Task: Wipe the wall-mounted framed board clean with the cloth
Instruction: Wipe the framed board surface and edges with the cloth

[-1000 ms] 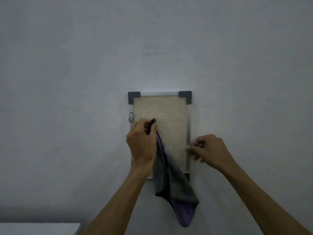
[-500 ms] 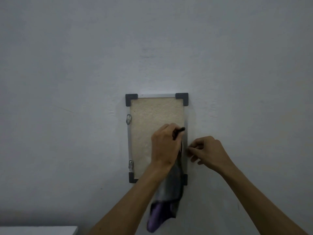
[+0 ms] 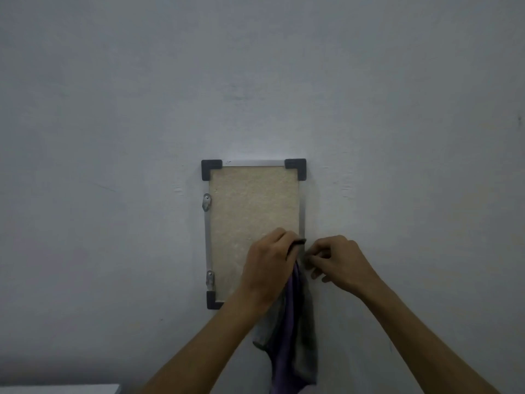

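The left hand (image 3: 268, 268) gripped the grey-purple cloth (image 3: 292, 336) against the framed board's (image 3: 250, 211) lower right, while the right hand (image 3: 341, 263), fingers curled, pinched the frame's right edge.

Left hand (image 3: 268, 268) grips the cloth (image 3: 292, 336) against the framed board (image 3: 252, 211). Right hand (image 3: 341, 261) touches its right edge.

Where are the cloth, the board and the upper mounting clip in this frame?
cloth (image 3: 292, 331), head view, on the hanging grey and purple folds below the left hand.
board (image 3: 250, 206), head view, on its bare beige face.
upper clip (image 3: 206, 202), head view, on the metal tab at the frame's left edge.
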Motion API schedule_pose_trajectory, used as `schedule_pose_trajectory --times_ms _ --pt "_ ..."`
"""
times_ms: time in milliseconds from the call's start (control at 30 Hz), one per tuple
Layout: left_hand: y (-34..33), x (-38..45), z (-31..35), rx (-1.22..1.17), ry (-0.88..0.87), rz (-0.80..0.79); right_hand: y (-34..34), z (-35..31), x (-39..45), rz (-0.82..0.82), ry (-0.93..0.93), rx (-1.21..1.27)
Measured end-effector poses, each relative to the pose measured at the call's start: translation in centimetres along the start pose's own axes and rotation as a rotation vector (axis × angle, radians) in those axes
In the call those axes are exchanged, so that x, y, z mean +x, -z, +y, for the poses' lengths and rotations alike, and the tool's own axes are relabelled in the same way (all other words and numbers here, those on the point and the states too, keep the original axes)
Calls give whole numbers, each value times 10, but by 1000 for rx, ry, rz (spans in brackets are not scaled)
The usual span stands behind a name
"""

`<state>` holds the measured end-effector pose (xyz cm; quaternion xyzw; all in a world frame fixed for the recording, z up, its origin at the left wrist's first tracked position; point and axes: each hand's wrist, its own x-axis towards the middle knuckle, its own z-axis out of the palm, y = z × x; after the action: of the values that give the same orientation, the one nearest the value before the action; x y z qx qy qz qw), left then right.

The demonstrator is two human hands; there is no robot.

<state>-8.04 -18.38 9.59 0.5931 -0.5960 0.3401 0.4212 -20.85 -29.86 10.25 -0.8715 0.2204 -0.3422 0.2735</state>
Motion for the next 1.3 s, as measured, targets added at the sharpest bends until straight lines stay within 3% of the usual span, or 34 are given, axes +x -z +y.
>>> schedule_pose_trajectory --times_ms 100,267,367,567,700,767,900,967,1300 --pt "13 9 -6 21 -38 -79 2 4 -6 -49 1 36" --pt "35 61 -10 -2 -23 108 8 7 -8 -25 23 69" --pt "35 70 -10 -10 -59 122 7 3 -7 21 73 102" --pt "23 20 -24 53 -248 -114 1 -1 -7 193 161 191" --pt "29 18 -25 123 -328 -254 -1 1 -6 223 151 192" --pt "36 38 -22 93 -270 -194 -2 2 -6 222 147 194" --pt "56 100 -13 24 -179 108 -2 2 -4 229 126 208" --pt "62 118 -13 13 -170 149 0 1 -3 236 133 231" --pt "29 54 -27 -10 -340 -126 0 8 4 316 191 265"
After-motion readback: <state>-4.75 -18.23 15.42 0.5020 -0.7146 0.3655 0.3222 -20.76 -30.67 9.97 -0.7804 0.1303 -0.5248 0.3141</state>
